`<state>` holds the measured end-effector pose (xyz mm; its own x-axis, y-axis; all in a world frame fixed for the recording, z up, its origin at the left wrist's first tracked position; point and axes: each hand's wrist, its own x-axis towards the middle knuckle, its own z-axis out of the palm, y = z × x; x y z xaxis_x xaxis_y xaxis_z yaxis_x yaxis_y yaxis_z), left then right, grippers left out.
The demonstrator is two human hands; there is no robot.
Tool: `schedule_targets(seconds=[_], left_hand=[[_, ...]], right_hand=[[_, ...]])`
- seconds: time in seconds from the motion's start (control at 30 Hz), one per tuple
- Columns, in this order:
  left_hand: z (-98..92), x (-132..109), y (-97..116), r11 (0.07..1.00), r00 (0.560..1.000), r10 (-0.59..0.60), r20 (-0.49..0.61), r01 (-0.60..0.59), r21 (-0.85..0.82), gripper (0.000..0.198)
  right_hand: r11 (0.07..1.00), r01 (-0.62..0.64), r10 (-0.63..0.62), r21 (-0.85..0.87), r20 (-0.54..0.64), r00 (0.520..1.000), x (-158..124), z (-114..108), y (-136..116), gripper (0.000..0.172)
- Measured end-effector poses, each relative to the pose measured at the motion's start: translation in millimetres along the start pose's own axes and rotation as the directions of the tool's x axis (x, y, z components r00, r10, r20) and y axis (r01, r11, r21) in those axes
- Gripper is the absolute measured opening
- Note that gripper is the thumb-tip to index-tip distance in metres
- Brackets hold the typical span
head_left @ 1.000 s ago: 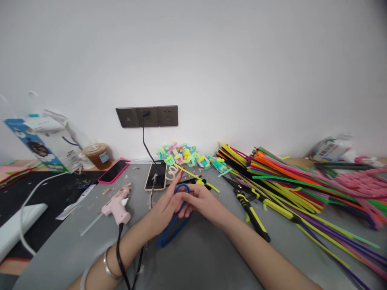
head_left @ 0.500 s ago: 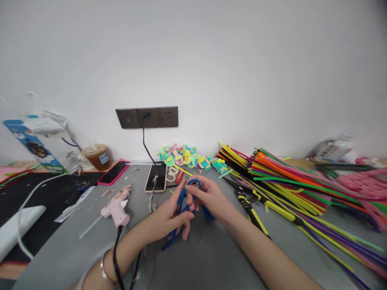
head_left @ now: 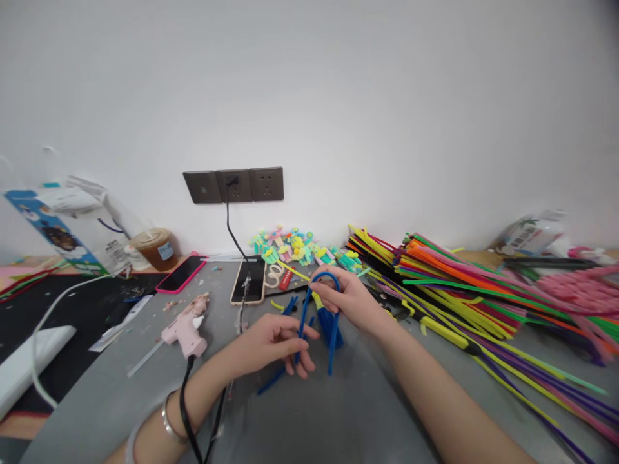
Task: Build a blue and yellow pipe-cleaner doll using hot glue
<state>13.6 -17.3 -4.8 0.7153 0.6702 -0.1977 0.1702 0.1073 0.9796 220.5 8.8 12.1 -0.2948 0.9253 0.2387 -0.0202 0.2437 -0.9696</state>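
A blue pipe cleaner [head_left: 326, 276] is bent into an upside-down U, its two ends hanging down. My right hand [head_left: 345, 298] pinches it near the top of the bend. Lower and to the left, my left hand [head_left: 280, 345] has its thumb and fingers around one hanging leg of it. Another blue strip [head_left: 271, 381] slants below my left fingers; whether they hold it cannot be told. Behind the hands, a blue piece with a yellow part [head_left: 329, 328] lies on the grey table [head_left: 338, 419], with short blue bits [head_left: 290, 305] near it.
Many coloured pipe cleaners [head_left: 454, 277] spread over the right side. A pink glue gun [head_left: 186, 332] with a black cord lies left. Two phones [head_left: 181, 274], a drink cup [head_left: 155, 250] and a pile of small pastel figures [head_left: 294, 248] stand or lie towards the wall.
My hands have moved apart, the right one slightly up and right. The blue pipe cleaner now hangs as a wider arch, and the blue pieces behind show more.
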Motion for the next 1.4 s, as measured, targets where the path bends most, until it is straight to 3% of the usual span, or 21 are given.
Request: schedule_targets(seconds=[0.17,0.3,0.53,0.77,1.0,1.17,1.4], left_hand=[[2.9,0,1,0.997,0.998,-0.056,0.007,0.056,-0.049,0.055],[4.0,0,0,0.989,0.988,-0.131,0.078,0.136,-0.061,0.058],[5.8,-1,-3,0.982,0.976,-0.168,0.139,0.177,-0.059,0.05],[5.8,-1,-3,0.976,0.975,-0.171,0.144,0.187,-0.107,0.056],[6.1,0,-4,0.975,0.972,-0.166,0.167,0.187,-0.12,0.052],[7.0,0,-4,0.972,0.969,-0.173,0.177,0.197,-0.128,0.051],[7.6,-1,0,0.981,0.97,-0.17,0.177,0.183,-0.064,0.051]], right_hand=[[0.999,0.024,-0.022,0.026,-0.06,0.998,-1,12,7,0.031],[0.996,0.072,-0.063,0.061,-0.147,0.987,-3,28,7,0.029],[0.98,0.053,-0.015,0.19,-0.199,0.98,-8,48,5,0.029],[0.983,0.059,-0.031,0.171,-0.164,0.986,-8,52,8,0.026],[0.993,0.109,-0.092,0.049,-0.267,0.959,-11,56,3,0.022],[0.995,0.095,-0.079,0.034,-0.321,0.944,-11,59,7,0.03],[0.991,0.134,-0.129,-0.007,-0.326,0.937,-13,58,4,0.03]])
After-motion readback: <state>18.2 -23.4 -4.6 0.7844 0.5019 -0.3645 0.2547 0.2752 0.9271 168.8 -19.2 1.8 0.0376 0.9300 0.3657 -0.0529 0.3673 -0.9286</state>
